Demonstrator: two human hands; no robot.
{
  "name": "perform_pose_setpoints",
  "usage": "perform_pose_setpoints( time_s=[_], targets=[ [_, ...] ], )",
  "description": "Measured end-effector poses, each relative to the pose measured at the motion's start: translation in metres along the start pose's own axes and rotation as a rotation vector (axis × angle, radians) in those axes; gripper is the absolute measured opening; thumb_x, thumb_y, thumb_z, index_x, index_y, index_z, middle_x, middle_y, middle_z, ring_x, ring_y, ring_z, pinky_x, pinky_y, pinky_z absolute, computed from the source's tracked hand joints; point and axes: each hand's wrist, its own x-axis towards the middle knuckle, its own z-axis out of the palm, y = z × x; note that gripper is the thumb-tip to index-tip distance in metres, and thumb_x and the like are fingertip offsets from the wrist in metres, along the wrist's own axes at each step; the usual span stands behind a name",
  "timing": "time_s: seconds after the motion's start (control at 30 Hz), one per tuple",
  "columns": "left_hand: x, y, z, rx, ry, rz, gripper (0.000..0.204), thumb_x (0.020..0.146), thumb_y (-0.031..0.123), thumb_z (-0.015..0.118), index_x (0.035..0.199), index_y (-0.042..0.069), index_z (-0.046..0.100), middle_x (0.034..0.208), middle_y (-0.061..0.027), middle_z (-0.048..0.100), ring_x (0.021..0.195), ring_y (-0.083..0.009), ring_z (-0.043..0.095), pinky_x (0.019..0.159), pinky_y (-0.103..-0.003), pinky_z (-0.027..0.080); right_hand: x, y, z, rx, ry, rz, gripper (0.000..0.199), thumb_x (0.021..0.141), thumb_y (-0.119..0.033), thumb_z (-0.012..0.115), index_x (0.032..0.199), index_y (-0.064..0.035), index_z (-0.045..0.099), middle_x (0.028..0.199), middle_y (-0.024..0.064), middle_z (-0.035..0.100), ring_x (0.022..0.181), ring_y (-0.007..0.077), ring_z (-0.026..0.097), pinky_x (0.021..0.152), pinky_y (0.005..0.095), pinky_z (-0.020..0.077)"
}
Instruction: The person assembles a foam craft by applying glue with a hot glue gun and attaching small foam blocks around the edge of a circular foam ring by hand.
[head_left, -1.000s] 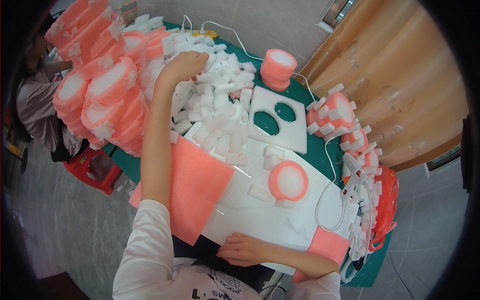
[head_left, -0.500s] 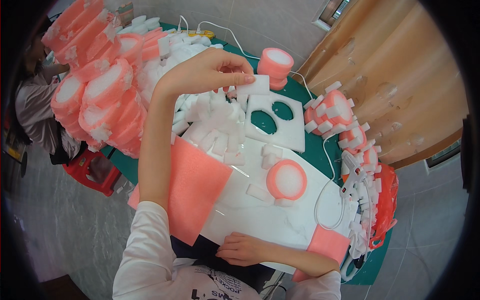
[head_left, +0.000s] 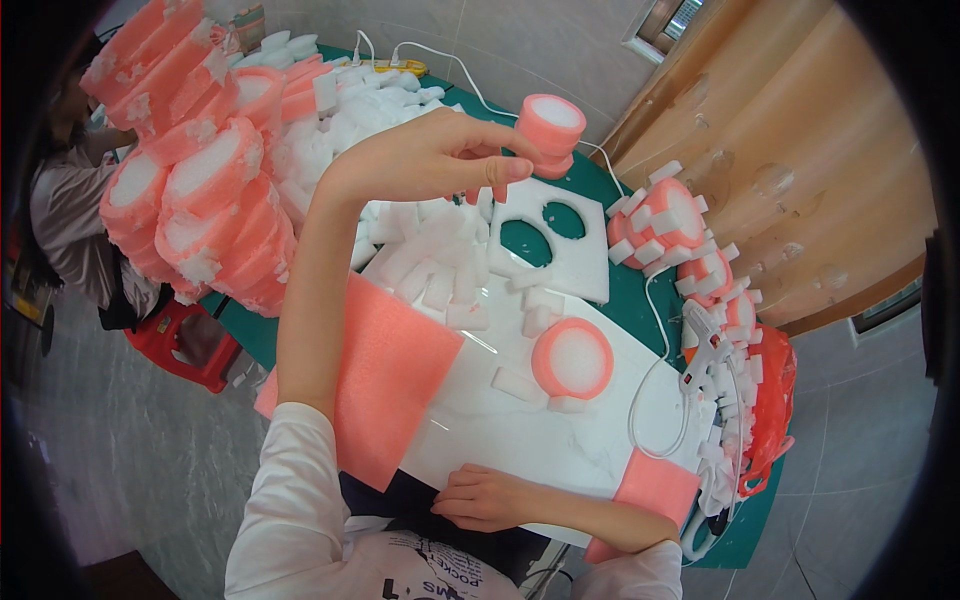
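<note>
I see a white foam sheet with two round holes (head_left: pixel 553 243) on the green table (head_left: pixel 640 300), a pink foam stack (head_left: pixel 190 170) left of it and a red stool (head_left: pixel 185 340) below that stack.

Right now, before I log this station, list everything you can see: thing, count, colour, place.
White foam blocks: many, white, heaped mid-table.
Pink-rimmed foam discs: many, pink and white, stacked far left.
Foam sheet with two round holes: one, white, centre.
Foam disc: one, pink rim, on the white board.
White board: one, near edge.
Pink foam pads: two, on the board's ends.
Foam spool: one, pink, far centre.
Discs with blocks glued on: several, right edge.
Glue gun: one, white, right.
Table: green.
Red stool: one, left.
Left hand: raised, fingertips pinched; the piece it holds cannot be made out.
Right hand: resting on the board's near edge.
</note>
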Motion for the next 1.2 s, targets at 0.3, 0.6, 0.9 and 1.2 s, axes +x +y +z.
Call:
perform_pose_setpoints(
  time_s=[0.3,0.6,0.9,1.2],
  targets=[
    [0.019,-0.007,0.031,0.169,0.039,0.168,0.054,0.071,0.018,0.072,0.120,0.011,0.052,0.107,-0.0068,0.059,0.092,-0.0183,0.056,0.078,-0.030,0.045,-0.001,0.003,0.002,0.022,0.017,-0.021,0.018,0.078,-0.011,0.058,0.094,-0.0039,0.057,0.088,0.0045,0.056,0.084,0.0194,0.051,0.077,0.0320,0.0413],
    [0.044,-0.046,0.120,0.413,-0.481,0.066,0.064,0.062,0.017,0.076,0.121,0.015,0.051,0.119,-0.0086,0.048,0.110,-0.0276,0.045,0.095,-0.035,0.037,-0.007,0.008,0.006,0.084,0.149,-0.065,0.011,0.077,-0.012,0.058,0.084,-0.0038,0.055,0.079,0.0056,0.053,0.082,0.0216,0.049,0.075,0.0334,0.0402],
    [0.048,-0.060,0.123,0.296,-0.620,-0.103,0.051,0.064,0.007,0.071,0.113,0.013,0.054,0.098,-0.0081,0.051,0.097,-0.0254,0.051,0.081,-0.033,0.044,-0.011,0.013,0.012,0.124,0.171,-0.129,0.010,0.075,-0.012,0.057,0.079,-0.0026,0.054,0.078,0.0073,0.053,0.083,0.0233,0.048,0.076,0.0345,0.0394],
    [0.047,-0.045,0.121,0.277,-0.653,-0.241,0.048,0.063,0.002,0.070,0.107,0.012,0.053,0.103,-0.0065,0.046,0.097,-0.0254,0.052,0.080,-0.032,0.044,-0.010,0.014,0.011,0.177,0.167,-0.135,0.012,0.074,-0.011,0.058,0.080,-0.0019,0.053,0.076,0.0080,0.052,0.084,0.0240,0.048,0.078,0.0347,0.0392]
  ],
)
